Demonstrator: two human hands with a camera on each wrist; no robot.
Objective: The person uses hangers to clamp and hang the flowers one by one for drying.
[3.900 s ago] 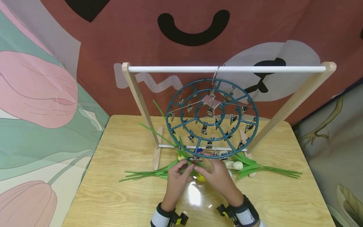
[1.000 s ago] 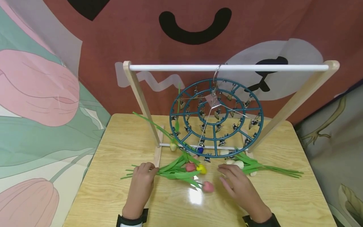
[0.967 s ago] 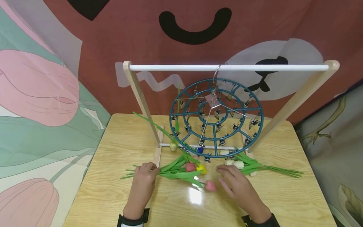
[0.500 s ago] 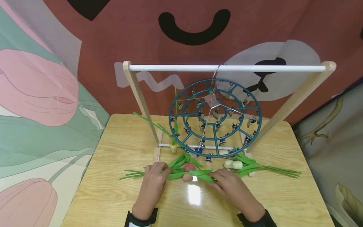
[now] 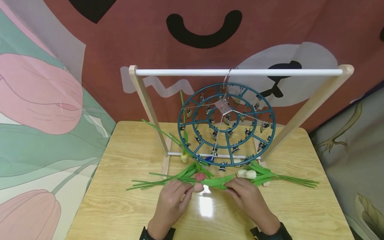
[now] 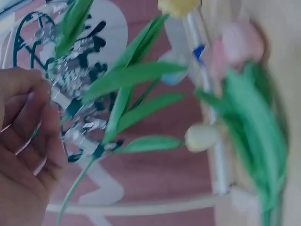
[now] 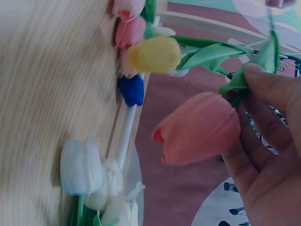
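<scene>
My right hand [image 5: 247, 198] pinches an artificial pink tulip [image 7: 197, 129] just behind its flower head, at the green leaf [image 7: 265, 52]. The head view hides this flower behind the hand. My left hand [image 5: 171, 200] pinches the same tulip's thin stem [image 7: 271, 21] farther left, so the flower lies crosswise between both hands above the table. Beyond them hangs a round teal clip hanger [image 5: 227, 146] with many metal clips. At its left side hang tulips, among them a pale yellow one [image 5: 184, 157] and, in the right wrist view, a bright yellow one [image 7: 155, 55].
A wooden rack [image 5: 147, 106] with a white top rod [image 5: 186, 72] carries the hanger. White tulips [image 5: 246, 173] lie at right on the table [image 5: 114, 206]. Pink tulips [image 5: 199, 176] lie at left, their stems [image 5: 141, 184] pointing left. A blue tulip [image 7: 131, 90] is near the lower rod.
My right hand has picked up the front pink tulip from the table. My left hand has left the stems of the left bunch and moved right onto that tulip's stem. The hanger has turned slightly.
</scene>
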